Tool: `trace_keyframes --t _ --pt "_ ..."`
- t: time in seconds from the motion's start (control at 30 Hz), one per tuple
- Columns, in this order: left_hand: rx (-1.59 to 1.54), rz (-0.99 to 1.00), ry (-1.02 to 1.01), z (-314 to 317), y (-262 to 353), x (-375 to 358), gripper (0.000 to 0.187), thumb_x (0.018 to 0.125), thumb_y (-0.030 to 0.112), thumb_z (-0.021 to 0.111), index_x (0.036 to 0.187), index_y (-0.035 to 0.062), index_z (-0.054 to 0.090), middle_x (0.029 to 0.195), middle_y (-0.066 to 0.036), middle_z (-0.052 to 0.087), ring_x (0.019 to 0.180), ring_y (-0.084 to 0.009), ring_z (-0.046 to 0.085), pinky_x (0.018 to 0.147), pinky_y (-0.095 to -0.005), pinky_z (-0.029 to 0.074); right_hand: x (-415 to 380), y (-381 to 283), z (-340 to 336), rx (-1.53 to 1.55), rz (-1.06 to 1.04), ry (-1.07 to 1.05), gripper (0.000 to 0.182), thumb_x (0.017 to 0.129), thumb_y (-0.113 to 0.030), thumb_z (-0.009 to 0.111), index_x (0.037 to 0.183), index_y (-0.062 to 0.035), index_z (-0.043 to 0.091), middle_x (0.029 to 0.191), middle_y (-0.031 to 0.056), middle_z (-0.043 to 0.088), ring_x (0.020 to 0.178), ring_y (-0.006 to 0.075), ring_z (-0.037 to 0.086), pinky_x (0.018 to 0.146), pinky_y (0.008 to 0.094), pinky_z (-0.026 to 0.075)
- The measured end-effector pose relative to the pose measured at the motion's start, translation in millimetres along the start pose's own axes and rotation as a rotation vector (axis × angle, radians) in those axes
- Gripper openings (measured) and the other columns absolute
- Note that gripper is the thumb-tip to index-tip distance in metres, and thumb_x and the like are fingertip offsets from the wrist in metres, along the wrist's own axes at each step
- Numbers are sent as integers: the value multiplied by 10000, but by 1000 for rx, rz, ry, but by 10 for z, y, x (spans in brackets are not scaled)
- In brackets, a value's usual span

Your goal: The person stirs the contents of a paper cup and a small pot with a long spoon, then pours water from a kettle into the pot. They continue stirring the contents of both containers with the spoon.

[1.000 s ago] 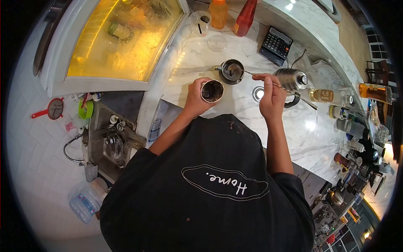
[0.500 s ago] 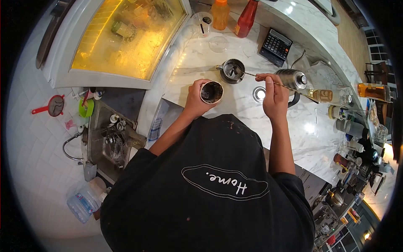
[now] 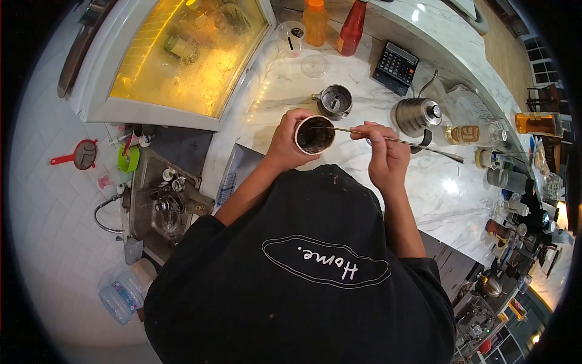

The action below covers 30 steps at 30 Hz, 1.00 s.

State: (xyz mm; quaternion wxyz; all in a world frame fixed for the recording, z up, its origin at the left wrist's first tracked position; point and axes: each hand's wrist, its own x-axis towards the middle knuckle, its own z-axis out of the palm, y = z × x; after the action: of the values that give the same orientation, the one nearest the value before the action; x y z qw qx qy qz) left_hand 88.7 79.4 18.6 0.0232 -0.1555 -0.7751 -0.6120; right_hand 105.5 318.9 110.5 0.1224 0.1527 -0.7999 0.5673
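Observation:
My left hand (image 3: 290, 141) is wrapped round a cup (image 3: 314, 134) whose mouth is tilted toward me. Dark residue coats the inside of the cup. Between the fingers of my right hand (image 3: 385, 155) is a long twisted bar spoon (image 3: 405, 141); one end reaches into the cup, the other points to the right. What that end touches inside is too dark to tell. Just beyond the cup, a metal pitcher (image 3: 335, 101) with dark contents stands upright on the marble counter (image 3: 273, 91).
A gooseneck kettle (image 3: 414, 115) and a calculator (image 3: 395, 68) stand right of the pitcher. At the back are a red bottle (image 3: 353, 27), an orange bottle (image 3: 315, 23) and a plastic cup (image 3: 291, 37). A sink (image 3: 145, 206) with dishes lies left; a glass-doored fridge (image 3: 188, 60) borders the counter.
The spoon's end has moved from the metal pitcher into the cup. My right hand has shifted slightly left and down, and the cup has moved a little right, its mouth turned more toward the spoon.

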Motion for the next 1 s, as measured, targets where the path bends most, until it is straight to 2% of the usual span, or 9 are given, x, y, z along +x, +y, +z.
trace_keyframes --t 0.13,0.23,0.33,0.63,0.73,0.83,0.93,1.0 --pt "38 -13 -137 -154 310 56 869 547 101 969 1292 100 522 1236 -99 620 1176 -283 611 1013 -371 503 -8 -48 61 -11 -116 -25 247 1075 -57 490 984 19 706 952 114 781 911 242 750 1033 497 523" --pt "196 63 -255 -276 497 131 901 588 36 959 1336 73 459 1288 -106 604 1193 -201 647 1032 -347 526 -14 -99 84 -22 -168 -4 105 1014 -31 607 998 -22 710 933 70 770 855 255 745 1000 498 545" --pt "57 74 -226 -287 487 118 865 554 105 978 1286 93 517 1248 -106 614 1178 -282 610 1017 -371 504 -10 -158 58 -19 -195 1 97 1013 -33 612 995 -27 708 927 71 767 833 246 744 1006 494 542" --pt "-121 189 -185 -196 491 96 870 583 84 983 1290 85 476 1281 -128 601 1215 -256 619 1039 -364 506 -85 -192 26 41 -196 97 109 1016 -17 602 1019 -23 710 878 76 766 786 215 743 1037 499 520" --pt "-53 218 -243 -213 481 116 922 604 52 978 1331 80 413 1327 -151 541 1236 -227 596 1066 -359 497 -100 -234 -8 41 -188 120 124 1024 -16 587 1022 -16 712 874 76 769 789 209 746 1045 507 513" --pt "42 232 -241 -220 542 142 910 602 44 973 1326 80 423 1331 -140 546 1240 -225 600 1071 -358 496 -111 -263 -16 5 -179 106 141 1034 -25 573 1019 -14 713 869 79 769 791 209 748 1050 513 506" --pt "67 238 -251 -227 603 180 895 601 36 967 1319 79 435 1325 -130 558 1241 -226 606 1072 -357 497 -131 -286 -18 34 -158 92 252 1103 -107 478 990 16 667 920 130 780 849 225 759 1083 547 476" --pt "102 234 -242 -250 654 197 899 596 36 970 1318 79 437 1319 -128 564 1244 -230 607 1074 -357 496 -133 -301 -29 36 -154 83 250 1103 -110 483 988 15 666 918 130 779 853 226 760 1083 550 477"
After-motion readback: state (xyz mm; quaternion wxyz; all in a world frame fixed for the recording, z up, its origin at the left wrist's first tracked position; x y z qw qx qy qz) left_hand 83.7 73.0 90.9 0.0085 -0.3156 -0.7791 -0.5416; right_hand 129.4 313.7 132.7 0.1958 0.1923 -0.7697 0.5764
